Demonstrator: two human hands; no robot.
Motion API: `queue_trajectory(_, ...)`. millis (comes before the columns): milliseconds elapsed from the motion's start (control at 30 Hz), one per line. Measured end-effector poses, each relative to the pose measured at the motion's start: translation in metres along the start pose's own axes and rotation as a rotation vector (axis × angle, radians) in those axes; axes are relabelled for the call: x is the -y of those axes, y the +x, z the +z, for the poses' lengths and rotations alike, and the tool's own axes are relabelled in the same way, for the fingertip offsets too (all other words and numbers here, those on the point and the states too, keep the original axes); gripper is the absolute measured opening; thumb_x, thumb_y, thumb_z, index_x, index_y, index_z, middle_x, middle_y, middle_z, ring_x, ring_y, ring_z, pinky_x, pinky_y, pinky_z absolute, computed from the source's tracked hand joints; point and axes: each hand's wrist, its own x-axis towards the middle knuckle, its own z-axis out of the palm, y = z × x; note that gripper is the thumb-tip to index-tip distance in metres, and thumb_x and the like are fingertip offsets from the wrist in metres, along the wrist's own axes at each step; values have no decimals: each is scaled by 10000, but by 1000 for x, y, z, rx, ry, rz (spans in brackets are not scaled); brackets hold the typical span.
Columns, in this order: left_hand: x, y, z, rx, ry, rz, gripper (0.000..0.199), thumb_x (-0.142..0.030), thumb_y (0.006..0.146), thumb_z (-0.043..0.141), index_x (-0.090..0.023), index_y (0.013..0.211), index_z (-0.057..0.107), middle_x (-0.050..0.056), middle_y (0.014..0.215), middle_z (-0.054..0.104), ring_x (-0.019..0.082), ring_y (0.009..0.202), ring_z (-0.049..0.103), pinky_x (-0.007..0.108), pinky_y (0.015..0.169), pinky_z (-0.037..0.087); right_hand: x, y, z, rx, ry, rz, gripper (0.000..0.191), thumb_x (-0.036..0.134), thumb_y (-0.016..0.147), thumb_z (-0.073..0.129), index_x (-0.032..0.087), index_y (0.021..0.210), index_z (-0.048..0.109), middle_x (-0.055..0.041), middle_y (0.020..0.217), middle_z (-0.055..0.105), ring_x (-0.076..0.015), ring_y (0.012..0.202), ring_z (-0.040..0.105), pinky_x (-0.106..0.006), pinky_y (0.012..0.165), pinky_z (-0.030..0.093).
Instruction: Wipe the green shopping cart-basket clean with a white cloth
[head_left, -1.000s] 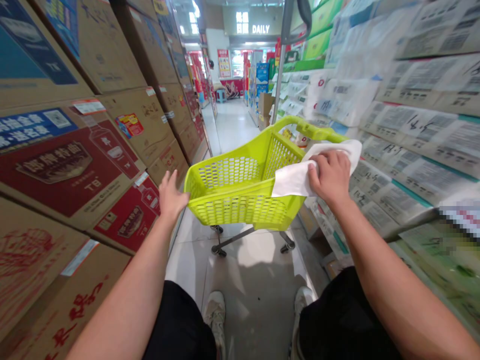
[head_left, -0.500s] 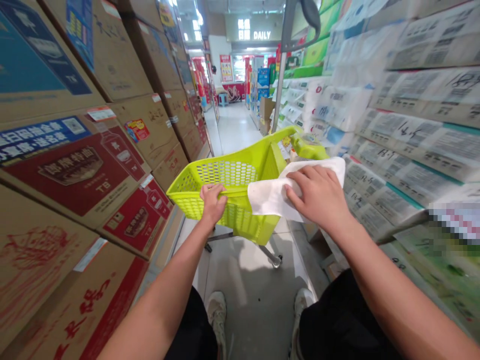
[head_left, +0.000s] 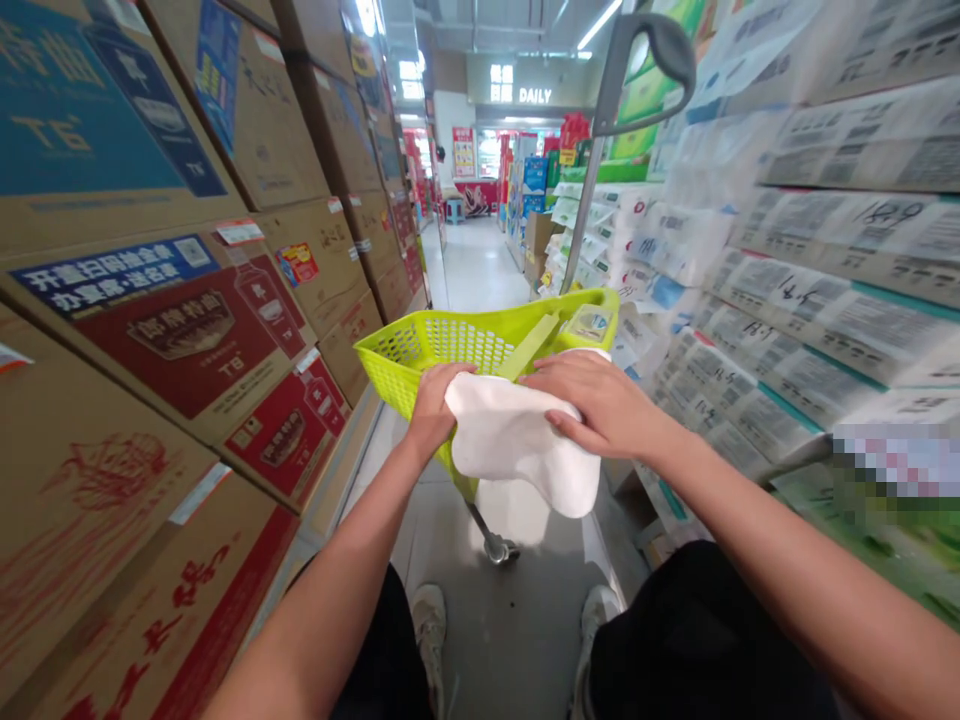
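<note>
- We had swung the green basket (head_left: 465,340) round, so the white cloth (head_left: 517,435) now covered its near side.
- Our right hand (head_left: 596,400) grasped the cloth.
- Our left hand (head_left: 433,408) curled at its edge; what those fingers gripped, we couldn't tell.

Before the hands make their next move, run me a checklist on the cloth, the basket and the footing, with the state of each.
1. Right hand on the white cloth: ok.
2. Left hand at the rim of the green basket: ok; it sits by the cloth's left end.
3. Cloth spread flat: not ok; its lower edge hangs loose and wavy.
4. Casters held from rolling: cannot tell; the near caster shows no readable lock.
5. Left shoe and right shoe apart from that caster: ok.
6. Basket's whole inside in sight: not ok; hands and cloth hide part.
</note>
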Motion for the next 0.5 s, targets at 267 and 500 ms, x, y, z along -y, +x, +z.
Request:
queue_trajectory(267, -7, 3, -16, -89, -436, -74, 583, -667, 874, 527, -244, 1276, 540, 57, 891, 677, 235, 790, 634, 346, 715, 494, -44, 27, -10, 143, -35, -58, 525, 529, 1047, 333, 196, 1182, 716, -125, 1172, 738, -314, 1289, 588, -499, 1082, 404)
queue_trajectory(500, 1, 16, -4, -222, -532, -28, 401, -605, 847, 557, -218, 751, 515, 6, 673, 450, 165, 615, 450, 296, 595, 384, -84, 46, -12, 131, -8, -90, 466, 448, 1059, 338, 228, 1181, 731, -85, 1204, 740, -262, 1153, 657, -473, 1081, 449)
